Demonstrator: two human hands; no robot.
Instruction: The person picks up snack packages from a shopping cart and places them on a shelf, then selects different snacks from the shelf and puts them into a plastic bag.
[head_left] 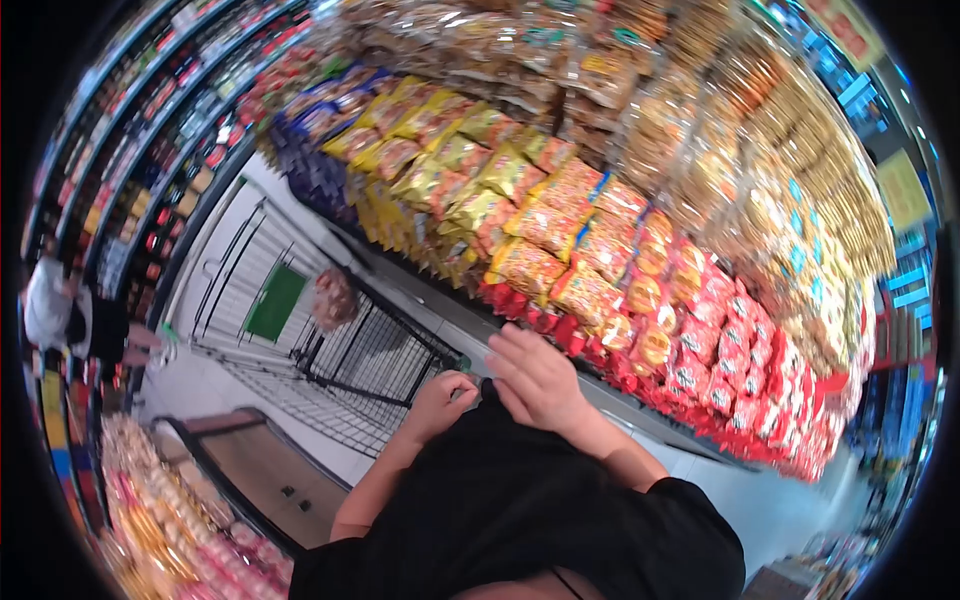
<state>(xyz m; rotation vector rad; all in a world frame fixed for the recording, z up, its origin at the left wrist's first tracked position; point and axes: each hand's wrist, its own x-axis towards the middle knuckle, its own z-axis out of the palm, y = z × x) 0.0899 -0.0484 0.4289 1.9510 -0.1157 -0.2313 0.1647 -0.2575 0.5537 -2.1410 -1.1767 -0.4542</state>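
My left hand point(440, 404) is at the handle end of a wire shopping cart point(370, 350), its fingers curled; what they hold, if anything, is hidden. My right hand point(535, 378) is beside it, close to my black shirt, with its fingers stretched out and nothing held in them. Inside the cart, toward its far part, sits a brownish item in a clear bag point(334, 299). A green panel point(275, 302) is on the cart's far end.
Snack bags in yellow and red packs point(545, 265) fill a long display along the right. Bagged goods point(700, 130) are stacked behind them. Another display point(180, 520) stands at lower left. A person point(90, 325) is at the far left, near shelves point(130, 150).
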